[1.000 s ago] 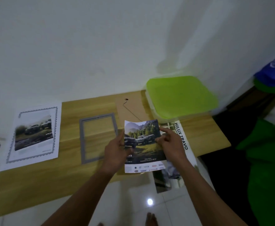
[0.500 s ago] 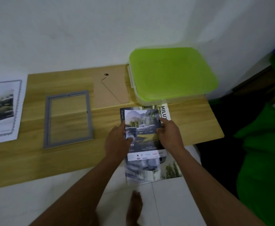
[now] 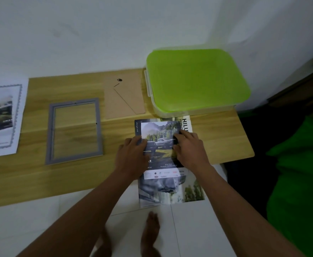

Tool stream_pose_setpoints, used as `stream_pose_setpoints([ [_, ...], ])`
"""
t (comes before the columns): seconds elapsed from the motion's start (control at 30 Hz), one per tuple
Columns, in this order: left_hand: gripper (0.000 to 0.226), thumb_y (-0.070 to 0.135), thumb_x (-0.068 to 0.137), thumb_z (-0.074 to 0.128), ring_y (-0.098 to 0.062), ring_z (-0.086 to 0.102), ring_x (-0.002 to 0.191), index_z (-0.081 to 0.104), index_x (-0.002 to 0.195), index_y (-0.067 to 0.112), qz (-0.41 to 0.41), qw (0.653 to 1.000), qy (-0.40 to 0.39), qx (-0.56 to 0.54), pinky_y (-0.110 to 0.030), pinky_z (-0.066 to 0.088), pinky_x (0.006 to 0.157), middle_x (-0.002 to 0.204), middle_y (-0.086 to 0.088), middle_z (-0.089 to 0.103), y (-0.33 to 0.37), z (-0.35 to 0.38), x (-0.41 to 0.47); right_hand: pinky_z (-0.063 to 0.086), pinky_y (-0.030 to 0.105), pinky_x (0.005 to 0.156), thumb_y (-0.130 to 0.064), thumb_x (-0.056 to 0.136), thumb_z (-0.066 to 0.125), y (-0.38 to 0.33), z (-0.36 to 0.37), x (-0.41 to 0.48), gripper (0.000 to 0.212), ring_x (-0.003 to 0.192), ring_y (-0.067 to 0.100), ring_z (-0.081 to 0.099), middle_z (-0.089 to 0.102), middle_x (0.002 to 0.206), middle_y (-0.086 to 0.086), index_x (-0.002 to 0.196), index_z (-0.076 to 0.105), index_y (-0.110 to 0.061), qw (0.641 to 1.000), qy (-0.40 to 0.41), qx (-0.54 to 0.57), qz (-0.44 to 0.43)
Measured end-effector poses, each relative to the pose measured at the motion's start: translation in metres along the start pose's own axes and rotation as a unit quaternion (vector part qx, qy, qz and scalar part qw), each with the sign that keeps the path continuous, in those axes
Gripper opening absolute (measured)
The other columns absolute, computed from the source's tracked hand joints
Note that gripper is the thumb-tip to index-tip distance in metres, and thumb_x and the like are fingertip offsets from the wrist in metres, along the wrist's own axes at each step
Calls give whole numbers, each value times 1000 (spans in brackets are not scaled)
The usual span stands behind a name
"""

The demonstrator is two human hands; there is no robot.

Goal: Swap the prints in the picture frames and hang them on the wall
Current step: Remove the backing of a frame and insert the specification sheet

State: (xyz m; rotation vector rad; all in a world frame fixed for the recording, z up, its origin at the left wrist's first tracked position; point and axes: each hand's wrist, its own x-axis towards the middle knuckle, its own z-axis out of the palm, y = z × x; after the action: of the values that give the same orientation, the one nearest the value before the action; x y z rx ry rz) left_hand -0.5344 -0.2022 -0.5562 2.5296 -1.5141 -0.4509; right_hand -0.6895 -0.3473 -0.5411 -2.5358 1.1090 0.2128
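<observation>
The small print (image 3: 160, 134) lay on a larger brochure (image 3: 170, 190) at the near right of the wooden table (image 3: 222, 141); the brochure overhung the table edge. The left hand (image 3: 131, 156) covered the print's left edge and the right hand (image 3: 191, 149) its right edge, fingers bent on top. Thumbs were hidden: pinching or merely pressing could not be determined. The grey frame (image 3: 74, 130) lay flat to the left, the backing board (image 3: 124, 101) behind it, beside a green-lidded container (image 3: 196, 78). A bordered print (image 3: 0, 119) lay far left
</observation>
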Motion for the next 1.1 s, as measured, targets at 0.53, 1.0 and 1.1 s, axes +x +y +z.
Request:
stream_pose_setpoints([
  [0.53,39,30,87,62,-30,63,107,67,119,7,-125,974,124,-145,-38,51,90,116,-13,68,-195,-104,-64,51,39,85,-29,101,48,-251,-9,44,36,111,30,59,58,126,9,132,54,-14,990,15,45,-133],
  [1.0,27,32,87,61,-27,65,95,71,103,12,-160,967,121,-154,-36,53,81,101,-8,72,-457,-175,-86,45,39,94,-35,100,49,-500,60,114,35,116,24,55,59,125,6,126,55,-13,992,-48,23,-114],
  [1.1,16,32,88,58,-21,64,80,68,88,19,-163,966,114,-165,-27,47,65,87,-1,71,-479,-179,-72,44,37,93,-37,100,50,-517,69,130,37,119,25,53,57,128,7,129,54,-13,994,-57,24,-87],
])
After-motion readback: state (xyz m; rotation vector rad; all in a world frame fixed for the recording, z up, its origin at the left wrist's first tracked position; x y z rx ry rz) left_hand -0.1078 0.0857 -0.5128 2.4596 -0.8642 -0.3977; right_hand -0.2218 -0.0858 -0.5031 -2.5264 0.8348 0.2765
